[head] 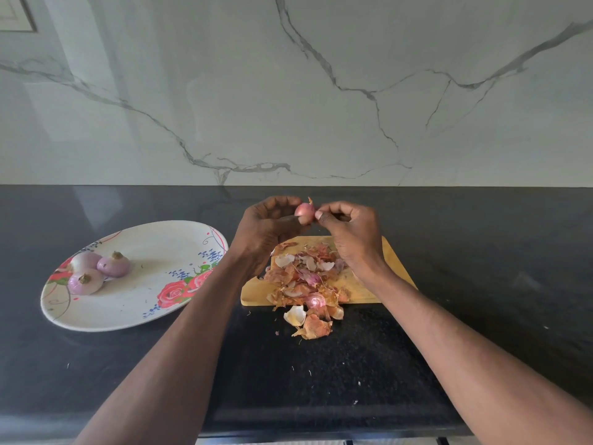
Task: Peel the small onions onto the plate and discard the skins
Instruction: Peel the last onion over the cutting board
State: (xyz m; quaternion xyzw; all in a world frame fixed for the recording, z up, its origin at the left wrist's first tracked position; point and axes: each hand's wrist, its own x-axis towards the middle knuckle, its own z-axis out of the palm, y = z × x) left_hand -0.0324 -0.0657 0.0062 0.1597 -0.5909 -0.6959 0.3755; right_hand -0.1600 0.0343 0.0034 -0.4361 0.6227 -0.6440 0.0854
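Above board: onion btwn fingers

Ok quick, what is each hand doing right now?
Left hand: curled round the small onion, holding it up above the cutting board.
Right hand: fingers pinching at the same onion, peeling it.

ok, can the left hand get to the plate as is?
Probably yes. The plate lies on the left hand's own side with bare counter between, but the hand grips the onion, so it isn't free yet.
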